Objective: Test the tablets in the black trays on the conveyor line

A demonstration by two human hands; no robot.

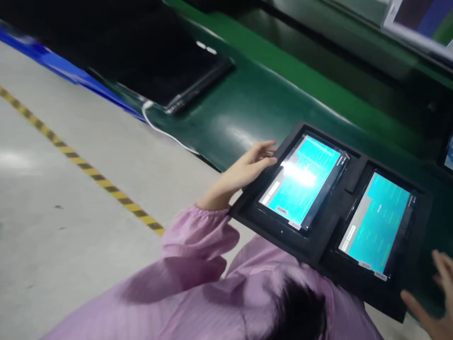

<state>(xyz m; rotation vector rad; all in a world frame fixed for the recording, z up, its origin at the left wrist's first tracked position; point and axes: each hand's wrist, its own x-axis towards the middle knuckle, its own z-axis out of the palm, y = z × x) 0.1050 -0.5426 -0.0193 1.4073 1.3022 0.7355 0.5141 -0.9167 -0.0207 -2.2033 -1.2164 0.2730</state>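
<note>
A black foam tray [356,186] holds two tablets side by side, both with lit cyan screens. The left tablet [304,179] lies tilted in its recess; the right tablet [380,224] lies flat. The tray sits at the near edge of a green conveyor belt [247,104] and overhangs it toward me. My left hand [244,170], from a pink sleeve, grips the tray's left corner with its fingers over the rim. Blurred, with fingers apart, my right hand [433,302] hovers at the tray's lower right corner and holds nothing.
A large dark panel [141,56] lies further up the belt, with a white cable [159,127] hanging off the edge. Yellow-black tape [88,167] crosses the grey floor on the left. Another lit screen [449,153] shows at the right edge.
</note>
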